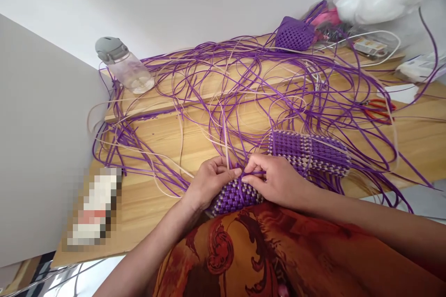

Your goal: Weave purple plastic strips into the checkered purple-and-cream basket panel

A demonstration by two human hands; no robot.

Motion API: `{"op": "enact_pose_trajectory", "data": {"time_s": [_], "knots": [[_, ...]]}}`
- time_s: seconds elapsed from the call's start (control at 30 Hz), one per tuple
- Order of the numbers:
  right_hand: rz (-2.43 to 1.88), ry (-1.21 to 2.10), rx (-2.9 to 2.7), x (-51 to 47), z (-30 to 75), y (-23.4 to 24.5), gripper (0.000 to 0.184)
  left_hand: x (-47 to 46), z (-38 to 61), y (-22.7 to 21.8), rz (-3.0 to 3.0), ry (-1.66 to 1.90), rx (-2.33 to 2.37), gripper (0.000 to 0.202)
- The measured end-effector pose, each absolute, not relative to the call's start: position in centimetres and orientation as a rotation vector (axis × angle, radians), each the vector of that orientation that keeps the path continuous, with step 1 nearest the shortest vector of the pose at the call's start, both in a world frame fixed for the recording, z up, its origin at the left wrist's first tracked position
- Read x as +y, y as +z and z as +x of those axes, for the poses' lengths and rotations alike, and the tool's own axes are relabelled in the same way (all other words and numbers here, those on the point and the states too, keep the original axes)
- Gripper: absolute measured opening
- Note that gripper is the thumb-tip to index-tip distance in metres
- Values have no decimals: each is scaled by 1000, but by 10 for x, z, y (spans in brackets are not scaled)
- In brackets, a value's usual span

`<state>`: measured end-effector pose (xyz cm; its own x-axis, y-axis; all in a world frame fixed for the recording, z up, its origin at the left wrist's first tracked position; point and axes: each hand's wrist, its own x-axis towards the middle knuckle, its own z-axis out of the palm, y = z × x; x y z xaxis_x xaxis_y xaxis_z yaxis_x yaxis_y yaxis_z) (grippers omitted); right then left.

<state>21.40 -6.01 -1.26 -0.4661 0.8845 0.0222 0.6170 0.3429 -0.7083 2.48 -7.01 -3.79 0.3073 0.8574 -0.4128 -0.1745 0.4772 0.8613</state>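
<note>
One purple weave, lengthwise approx. L–R

glossy plastic strands, bumpy woven piece, smooth wooden table

We see purple and cream over a honey-brown surface.
At lower centre, our woven piece is flecked purple and cream; right of centre, a woven panel carries purple blocks edged with cream checks; at bottom, our garment swirls orange, red and dark brown.
</note>
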Motion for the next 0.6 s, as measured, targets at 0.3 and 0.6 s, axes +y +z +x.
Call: {"op": "enact_pose_trajectory", "data": {"time_s": [0.3,0.6], "knots": [[-1211,919,-2161,-56,219,-35,15,-63,34,-40,951,721,1291,26],[-990,749,-2256,-56,226,-46,21,-61,36,-33,1047,597,1313,26]]}}
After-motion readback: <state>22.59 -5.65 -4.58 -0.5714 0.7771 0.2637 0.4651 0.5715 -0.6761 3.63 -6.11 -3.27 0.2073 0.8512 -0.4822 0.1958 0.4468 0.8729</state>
